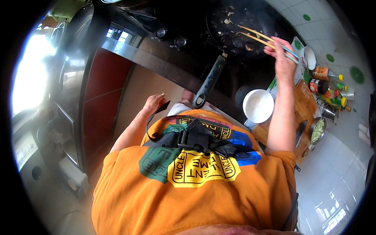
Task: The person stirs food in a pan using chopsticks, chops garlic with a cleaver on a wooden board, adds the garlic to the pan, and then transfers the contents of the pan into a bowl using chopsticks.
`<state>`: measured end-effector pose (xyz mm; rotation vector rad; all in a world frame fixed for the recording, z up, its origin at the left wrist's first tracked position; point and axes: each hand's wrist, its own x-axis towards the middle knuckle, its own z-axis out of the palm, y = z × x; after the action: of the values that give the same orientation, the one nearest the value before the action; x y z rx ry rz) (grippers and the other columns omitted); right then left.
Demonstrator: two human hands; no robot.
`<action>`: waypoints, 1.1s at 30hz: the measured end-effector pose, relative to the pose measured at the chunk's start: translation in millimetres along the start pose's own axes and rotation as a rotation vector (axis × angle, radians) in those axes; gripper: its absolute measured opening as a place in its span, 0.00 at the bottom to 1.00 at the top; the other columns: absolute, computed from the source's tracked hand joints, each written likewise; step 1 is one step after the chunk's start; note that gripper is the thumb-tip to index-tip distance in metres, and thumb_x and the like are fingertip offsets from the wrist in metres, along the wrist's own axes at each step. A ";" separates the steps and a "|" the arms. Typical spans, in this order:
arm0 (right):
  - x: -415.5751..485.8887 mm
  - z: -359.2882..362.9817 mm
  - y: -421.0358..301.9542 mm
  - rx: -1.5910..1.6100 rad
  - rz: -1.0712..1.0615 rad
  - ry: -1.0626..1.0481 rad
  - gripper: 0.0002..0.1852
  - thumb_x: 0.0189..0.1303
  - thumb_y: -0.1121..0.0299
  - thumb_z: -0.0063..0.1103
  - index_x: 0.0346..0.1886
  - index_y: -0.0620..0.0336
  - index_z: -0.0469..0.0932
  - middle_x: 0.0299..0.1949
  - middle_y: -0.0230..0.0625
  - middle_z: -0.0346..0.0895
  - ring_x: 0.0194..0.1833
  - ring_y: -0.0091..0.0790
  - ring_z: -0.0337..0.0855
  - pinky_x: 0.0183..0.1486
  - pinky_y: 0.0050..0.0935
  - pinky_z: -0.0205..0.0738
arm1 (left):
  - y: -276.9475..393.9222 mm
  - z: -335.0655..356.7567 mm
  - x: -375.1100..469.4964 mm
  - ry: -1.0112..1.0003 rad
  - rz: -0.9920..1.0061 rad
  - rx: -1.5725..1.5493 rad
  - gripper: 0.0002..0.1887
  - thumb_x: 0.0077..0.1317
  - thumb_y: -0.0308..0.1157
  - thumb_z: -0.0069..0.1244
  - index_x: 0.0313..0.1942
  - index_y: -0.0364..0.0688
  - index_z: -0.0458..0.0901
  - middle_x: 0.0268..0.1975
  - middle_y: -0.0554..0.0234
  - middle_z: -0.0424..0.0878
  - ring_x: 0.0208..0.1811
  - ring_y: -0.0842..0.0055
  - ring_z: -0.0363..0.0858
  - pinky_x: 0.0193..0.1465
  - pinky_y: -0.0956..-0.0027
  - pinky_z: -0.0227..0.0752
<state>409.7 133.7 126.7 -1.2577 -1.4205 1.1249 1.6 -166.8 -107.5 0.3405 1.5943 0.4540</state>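
My right hand point(282, 60) holds a pair of chopsticks point(258, 34) with light wooden tips and blue-green ends. Their tips reach into a dark frying pan point(212, 32) at the top, where pale and dark pieces of food point(227, 21) lie scattered under faint smoke. The pan's long black handle point(209, 80) points down towards my body. My left hand point(155, 102) hangs at the left of my waist, away from the pan, beside the end of a black strap; its fingers are curled, and whether it grips the strap is unclear.
A white bowl point(258, 105) stands right of the pan handle. Farther right are a wooden cutting board point(304, 97), a dark-bladed knife point(301, 132), a metal bowl of chopped pale green food point(318, 130), several condiment bottles point(318, 85) and another white bowl point(308, 58). Stove knobs point(180, 43) sit left of the pan.
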 end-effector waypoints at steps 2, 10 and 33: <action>8.5 -18.9 -14.7 -0.010 -0.019 0.060 0.14 0.71 0.66 0.54 0.51 0.67 0.78 0.41 0.45 0.83 0.37 0.29 0.86 0.42 0.26 0.86 | -55.8 -61.4 18.6 -0.296 -0.033 -0.476 0.13 0.70 0.38 0.48 0.39 0.39 0.85 0.33 0.60 0.83 0.35 0.70 0.83 0.36 0.63 0.79; 55.7 -9.8 26.1 0.095 -0.044 0.026 0.16 0.70 0.63 0.57 0.51 0.67 0.79 0.44 0.43 0.83 0.41 0.30 0.86 0.47 0.26 0.83 | -5.2 -84.2 -10.9 0.417 0.357 1.162 0.15 0.66 0.41 0.49 0.37 0.38 0.85 0.46 0.46 0.84 0.44 0.52 0.82 0.51 0.56 0.76; -22.8 -9.2 -30.6 -0.249 0.038 0.143 0.11 0.70 0.66 0.54 0.42 0.65 0.80 0.32 0.39 0.83 0.30 0.27 0.86 0.33 0.24 0.83 | 239.7 151.2 -124.2 -0.848 0.182 -0.352 0.27 0.77 0.39 0.40 0.68 0.35 0.54 0.27 0.63 0.73 0.21 0.79 0.74 0.24 0.75 0.72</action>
<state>415.1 109.5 157.2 -1.5138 -1.4660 0.8825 148.6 -4.2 110.8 0.3448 0.6473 0.6140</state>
